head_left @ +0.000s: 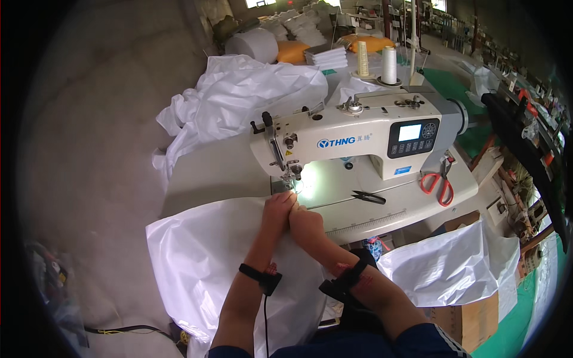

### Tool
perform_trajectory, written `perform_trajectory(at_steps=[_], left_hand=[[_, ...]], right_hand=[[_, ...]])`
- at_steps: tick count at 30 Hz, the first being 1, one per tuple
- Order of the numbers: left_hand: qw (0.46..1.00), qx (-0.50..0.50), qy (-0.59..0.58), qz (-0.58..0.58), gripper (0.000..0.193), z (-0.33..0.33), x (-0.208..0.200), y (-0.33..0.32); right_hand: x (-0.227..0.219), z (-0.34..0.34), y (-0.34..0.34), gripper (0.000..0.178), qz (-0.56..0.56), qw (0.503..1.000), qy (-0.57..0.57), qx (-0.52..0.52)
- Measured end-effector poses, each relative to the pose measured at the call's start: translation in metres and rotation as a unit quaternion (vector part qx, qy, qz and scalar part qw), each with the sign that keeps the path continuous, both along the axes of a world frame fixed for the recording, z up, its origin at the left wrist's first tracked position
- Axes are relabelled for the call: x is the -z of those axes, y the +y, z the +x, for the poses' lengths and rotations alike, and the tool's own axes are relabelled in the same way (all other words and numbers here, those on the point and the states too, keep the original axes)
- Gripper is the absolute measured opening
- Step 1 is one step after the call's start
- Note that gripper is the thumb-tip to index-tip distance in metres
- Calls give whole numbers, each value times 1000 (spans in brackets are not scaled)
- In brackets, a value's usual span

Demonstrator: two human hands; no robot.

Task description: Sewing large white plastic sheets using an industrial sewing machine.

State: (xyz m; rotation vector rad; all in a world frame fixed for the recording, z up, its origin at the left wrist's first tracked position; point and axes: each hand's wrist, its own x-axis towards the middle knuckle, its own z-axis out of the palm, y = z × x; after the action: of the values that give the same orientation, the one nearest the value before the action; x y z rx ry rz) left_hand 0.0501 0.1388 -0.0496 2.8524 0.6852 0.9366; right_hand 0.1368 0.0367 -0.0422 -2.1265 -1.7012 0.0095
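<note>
A white sewing machine stands on a pale table, its lamp lighting the needle area. Just in front of the presser foot, my left hand and my right hand meet, fingers closed together. Between them they pinch the edge of a shiny white plastic sheet. It spreads under my left forearm and hangs off the table's front; my fingers hide the exact spot they grip. Right of my hands lie black thread snips and red-handled scissors.
Behind the machine a crumpled white sheet drapes over the table. Two thread cones, one a white cone, stand at the back. Another white sheet lies over a cardboard box at lower right. A dark cable crosses the floor.
</note>
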Motion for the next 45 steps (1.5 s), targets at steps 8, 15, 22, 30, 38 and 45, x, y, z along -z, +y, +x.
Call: perform_trajectory(at_steps=[8, 15, 22, 30, 38, 45], left_hand=[[1000, 14, -23, -7, 35, -2, 7, 12], [997, -26, -30, -59, 33, -3, 9, 13], [996, 28, -77, -31, 23, -4, 13, 15], [993, -56, 53, -87, 18, 5, -2, 0], [995, -60, -82, -16, 16, 17, 18, -19], [994, -76, -71, -32, 15, 19, 18, -12]], right_hand=[[-5, -2, -6, 32, 21, 1000, 10, 9], [1, -3, 5, 45, 9, 1000, -21, -4], [1, 3, 9, 26, 32, 999, 25, -14], [-19, -3, -49, 24, -47, 994, 71, -61], [5, 62, -5, 31, 100, 947, 298, -68], [13, 82, 67, 37, 218, 738, 635, -61]])
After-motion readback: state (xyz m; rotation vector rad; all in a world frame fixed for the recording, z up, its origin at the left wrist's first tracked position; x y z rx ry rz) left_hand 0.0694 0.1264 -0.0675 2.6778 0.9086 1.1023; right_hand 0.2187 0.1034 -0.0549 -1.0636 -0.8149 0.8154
